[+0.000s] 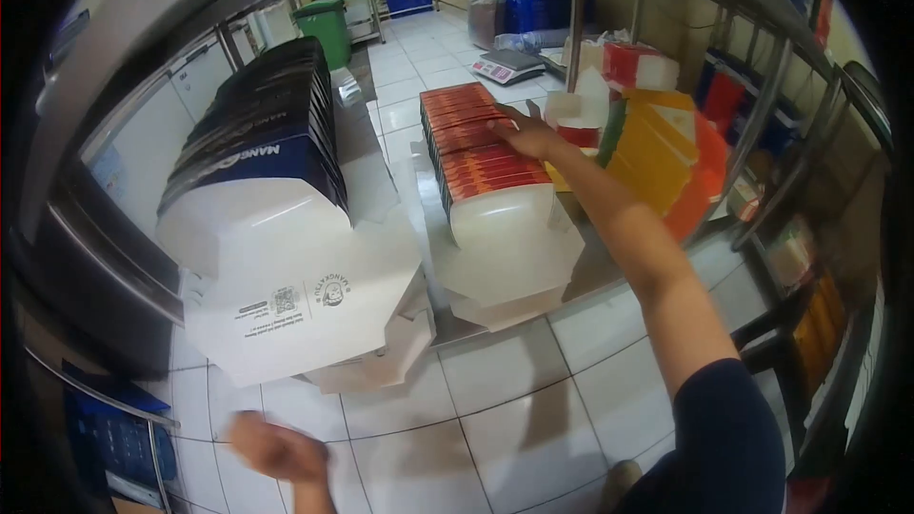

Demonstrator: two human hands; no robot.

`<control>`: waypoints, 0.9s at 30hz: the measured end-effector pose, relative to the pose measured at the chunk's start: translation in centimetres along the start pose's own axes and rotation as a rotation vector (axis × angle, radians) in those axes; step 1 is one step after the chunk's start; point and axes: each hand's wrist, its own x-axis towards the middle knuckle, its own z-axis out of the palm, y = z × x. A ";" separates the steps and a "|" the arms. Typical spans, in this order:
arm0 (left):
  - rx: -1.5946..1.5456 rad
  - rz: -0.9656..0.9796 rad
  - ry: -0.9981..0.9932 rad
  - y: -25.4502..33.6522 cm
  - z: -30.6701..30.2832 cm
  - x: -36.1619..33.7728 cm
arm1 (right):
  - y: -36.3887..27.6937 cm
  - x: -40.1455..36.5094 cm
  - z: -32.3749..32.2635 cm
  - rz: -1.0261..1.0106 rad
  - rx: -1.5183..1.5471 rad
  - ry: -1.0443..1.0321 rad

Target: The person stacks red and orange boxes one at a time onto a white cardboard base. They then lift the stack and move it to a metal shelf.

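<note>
My right hand [524,131] reaches forward to the right side of a row of nested red paper food boxes [476,138]. Its fingers are spread and touch the boxes' upper edge without wrapping round them. The front box of this row shows its white inside and an unfolded white flap [509,262]. Low in the view, my left hand [276,447] is raised over the floor, apart from the boxes. Motion smears its fingers, and no object shows in it. Left of the red row lies a larger row of nested dark blue boxes [252,124], with a printed white flap [305,295] toward me.
Both rows lie on a metal shelf [595,271] framed by steel posts [577,24]. Yellow folded cartons [652,148] lie right of my forearm. Beyond are a scale [509,67], a green bin [324,30] and blue crates [547,11] on white floor tiles [514,371].
</note>
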 end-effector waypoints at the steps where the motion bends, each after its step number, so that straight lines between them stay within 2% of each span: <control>1: -0.172 0.095 -0.318 3.1 0.5 -0.2 | 1.2 1.1 1.0 -0.010 -0.004 -0.021; 3: -0.418 0.175 -0.889 8.2 2.7 -0.2 | 3.4 3.5 3.1 -0.207 0.216 -0.175; 4: -0.549 0.109 -0.779 10.9 5.6 0.8 | 3.2 3.2 3.3 -0.210 0.228 -0.181; 6: -0.775 -0.071 -0.947 12.6 9.0 -1.1 | 2.3 1.3 2.5 -0.180 0.402 -0.150; 7: -0.772 -0.072 -0.953 13.0 9.7 -1.8 | 2.3 1.6 2.6 -0.108 0.446 -0.209; 9: -0.849 -0.022 -1.157 13.7 10.6 -3.0 | 2.6 2.2 3.0 -0.123 0.430 -0.207; 10: -0.855 -0.015 -1.165 14.0 10.7 -3.4 | 3.0 2.5 3.1 -0.140 0.409 -0.201; 13: -0.993 -0.133 -1.416 14.9 10.1 -4.9 | 3.7 3.5 4.2 -0.134 0.376 -0.131; 14: -1.001 -0.125 -1.414 14.9 9.9 -5.5 | 3.8 3.5 4.4 -0.128 0.370 -0.124; 16: -1.055 -0.152 -1.547 14.9 8.9 -6.7 | 3.4 2.7 4.1 -0.136 0.378 -0.059; 20: -1.088 -0.199 -1.509 15.1 6.3 -6.7 | 1.8 1.2 2.5 -0.060 0.325 -0.065; 21: -1.054 -0.194 -1.581 14.8 5.5 -6.6 | 2.3 1.8 3.1 -0.075 0.326 -0.069; 22: -1.054 -0.173 -1.570 14.6 4.8 -6.1 | 1.7 1.7 2.4 -0.081 0.319 -0.050; 24: -0.952 -0.142 -1.718 14.1 3.5 -4.8 | 0.2 1.2 1.6 -0.063 0.001 -0.024; 25: -0.970 -0.112 -1.718 13.6 2.8 -4.4 | 0.0 1.5 2.1 -0.034 0.091 0.058; 26: -0.999 -0.101 -1.543 13.0 2.3 -3.9 | -0.5 1.8 2.2 -0.080 0.271 0.106; 27: -1.046 -0.089 -1.368 12.8 2.2 -3.5 | -2.2 0.1 2.5 -0.169 0.410 0.353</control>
